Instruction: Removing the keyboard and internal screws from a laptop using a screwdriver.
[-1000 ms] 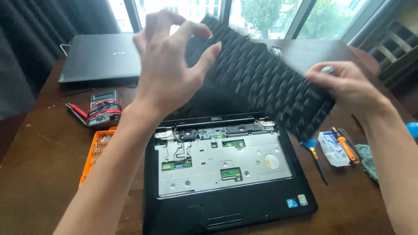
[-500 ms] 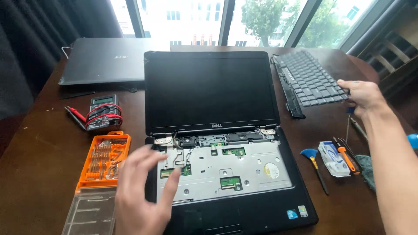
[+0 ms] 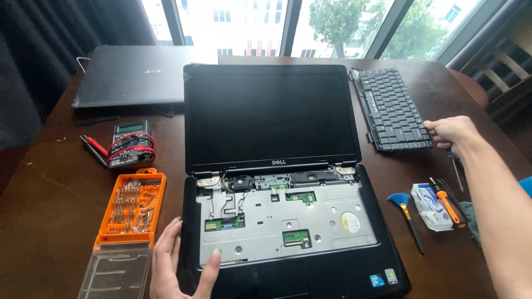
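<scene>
Right hand closed on a tool by keyboard, right of laptop; left hand flat, open on laptop's left edge.

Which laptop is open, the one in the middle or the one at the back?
The middle black laptop is open, keyboard gone, metal insides showing. The grey laptop behind lies shut.

Dark brown wooden table. Open laptop under left hand. Orange bit box just beside it. Loose keyboard touching right hand. Closed grey laptop far behind.
</scene>
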